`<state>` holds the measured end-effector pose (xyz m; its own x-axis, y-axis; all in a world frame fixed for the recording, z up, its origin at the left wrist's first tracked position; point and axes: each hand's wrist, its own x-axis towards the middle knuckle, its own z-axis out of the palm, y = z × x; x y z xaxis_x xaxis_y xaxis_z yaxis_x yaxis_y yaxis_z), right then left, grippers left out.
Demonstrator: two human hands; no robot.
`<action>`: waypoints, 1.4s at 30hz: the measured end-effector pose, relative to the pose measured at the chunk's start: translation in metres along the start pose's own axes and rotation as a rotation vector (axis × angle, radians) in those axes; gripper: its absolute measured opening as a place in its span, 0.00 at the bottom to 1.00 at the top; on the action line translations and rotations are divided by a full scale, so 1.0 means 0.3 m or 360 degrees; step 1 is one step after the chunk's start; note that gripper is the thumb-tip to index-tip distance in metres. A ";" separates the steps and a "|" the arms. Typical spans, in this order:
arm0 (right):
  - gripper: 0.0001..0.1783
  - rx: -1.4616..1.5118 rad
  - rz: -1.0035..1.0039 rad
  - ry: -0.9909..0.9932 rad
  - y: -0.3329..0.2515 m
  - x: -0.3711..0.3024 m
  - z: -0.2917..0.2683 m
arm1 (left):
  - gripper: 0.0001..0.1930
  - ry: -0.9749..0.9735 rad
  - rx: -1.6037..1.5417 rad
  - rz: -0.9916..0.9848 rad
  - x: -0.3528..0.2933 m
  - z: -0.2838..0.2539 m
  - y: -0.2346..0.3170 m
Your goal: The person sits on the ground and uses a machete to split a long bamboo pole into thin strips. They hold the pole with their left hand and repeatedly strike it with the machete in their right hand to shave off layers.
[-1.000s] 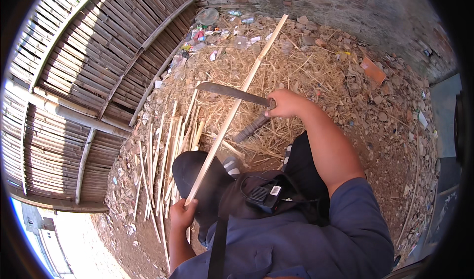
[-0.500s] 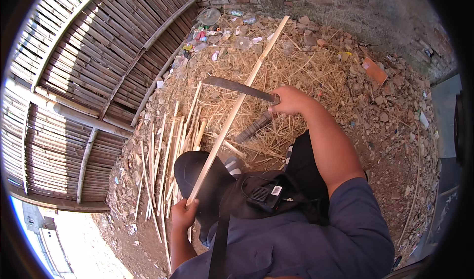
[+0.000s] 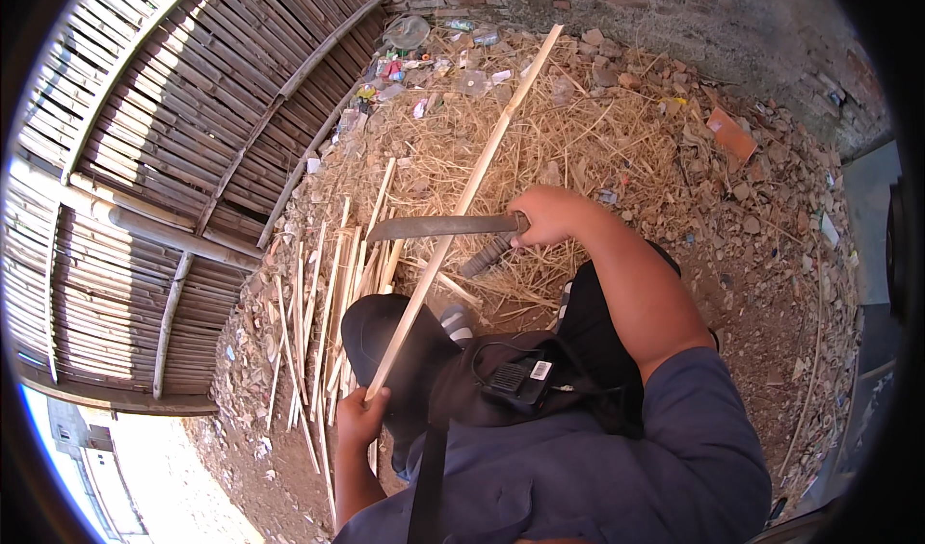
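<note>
A long pale bamboo strip (image 3: 487, 154) slants from my left knee up toward the brick wall. Its near end is gripped in my left hand (image 3: 362, 415), beside the knee. My right hand (image 3: 544, 216) is closed round the handle of a machete (image 3: 434, 226). The dark blade points left and lies across the strip, about mid-length; whether it bites into the wood I cannot tell. Below the right hand a ridged, dark stick-like piece (image 3: 489, 253) rests on the shavings. Several cut bamboo strips (image 3: 328, 313) lie in a loose bundle left of my knee.
Straw-like shavings (image 3: 597, 139) cover the ground ahead, with litter (image 3: 414, 72) at the far left. A slatted bamboo fence (image 3: 193, 110) stands on the left, a brick wall (image 3: 636, 4) at the back. Rubble and a broken tile (image 3: 730, 136) lie to the right. A black device (image 3: 515, 375) sits on my lap.
My right hand has drawn the machete down along the strip toward me and slightly left. The left hand stays at the strip's near end.
</note>
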<state>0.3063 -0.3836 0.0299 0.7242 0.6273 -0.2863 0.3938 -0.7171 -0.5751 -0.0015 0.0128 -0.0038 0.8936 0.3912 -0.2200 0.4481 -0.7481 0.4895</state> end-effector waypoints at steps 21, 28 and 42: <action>0.27 0.0107 0.0087 0.0177 0.069 0.005 0.005 | 0.23 -0.0017 -0.0046 -0.0007 -0.011 -0.018 0.054; 0.27 0.0042 0.0067 0.0224 0.072 0.000 0.006 | 0.23 0.0010 -0.0071 0.0034 -0.011 -0.005 0.036; 0.28 0.0041 0.0094 0.0242 0.062 -0.004 0.001 | 0.23 0.0022 -0.0070 0.0057 -0.006 -0.002 0.025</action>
<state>0.3126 -0.3976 0.0191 0.8236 0.5300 -0.2020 0.3350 -0.7419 -0.5808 0.0001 0.0068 0.0008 0.9085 0.3721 -0.1903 0.4139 -0.7377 0.5334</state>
